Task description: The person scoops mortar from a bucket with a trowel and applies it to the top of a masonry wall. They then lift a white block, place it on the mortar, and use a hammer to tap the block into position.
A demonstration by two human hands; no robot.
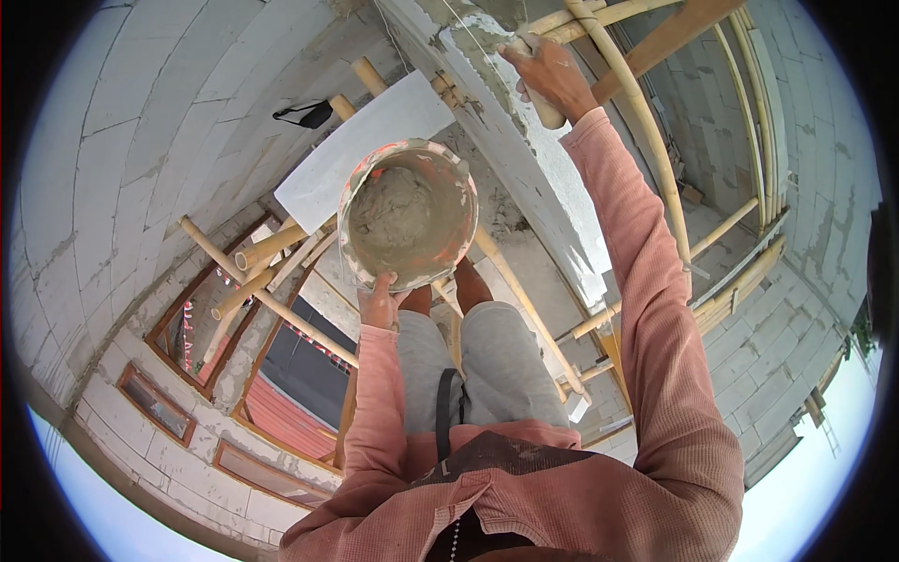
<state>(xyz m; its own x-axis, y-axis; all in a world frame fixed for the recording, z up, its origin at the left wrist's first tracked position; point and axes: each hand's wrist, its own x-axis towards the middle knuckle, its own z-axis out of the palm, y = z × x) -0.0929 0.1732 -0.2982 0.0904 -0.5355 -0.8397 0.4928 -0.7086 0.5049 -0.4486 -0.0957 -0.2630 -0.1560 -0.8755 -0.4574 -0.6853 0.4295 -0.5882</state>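
My left hand [378, 302] grips the near rim of a round bucket [456, 248], its wall smeared with dried mortar over orange-red. Wet grey mortar [393, 204] lies inside it. Farther off to the right, my right hand [554, 80] is closed round the thick, pale handle of a tool [547, 110]; the working end cannot be made out. That hand is at the top of a narrow block wall [524, 173], where wet mortar [489, 80] is spread in a rough layer. A thin string [461, 21] runs over the mortar near the hand.
Bamboo scaffold poles [646, 131] cross at right, with more poles [267, 248] at left. A pale flat board [323, 178] lies behind the bucket. Block walls [140, 140] rise around; a black strapped item [314, 114] is by the left wall. Wooden window frames [201, 318] stand lower left.
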